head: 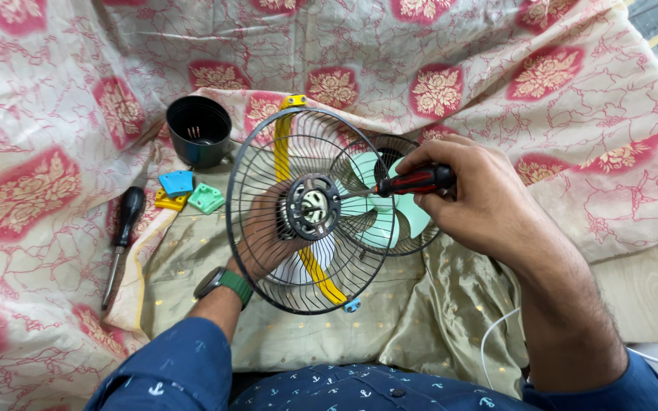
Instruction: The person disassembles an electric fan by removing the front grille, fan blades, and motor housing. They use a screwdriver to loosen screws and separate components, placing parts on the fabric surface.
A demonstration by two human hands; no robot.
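I see my left hand point(264, 243) gripping the wire fan guard point(310, 209) from behind while my right hand's fingers point(439, 156) clamp the red-handled screwdriver point(413, 181), its shaft pointing leftward at the hub point(312, 205).

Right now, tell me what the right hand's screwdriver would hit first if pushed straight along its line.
The right hand aims the screwdriver leftward; it would probably meet the hub of the wire fan guard, though depth is unclear.

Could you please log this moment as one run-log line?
left hand: behind black wire fan guard, holding it | right hand: gripping red-black screwdriver, tip at hub | beside: second black-handled screwdriver
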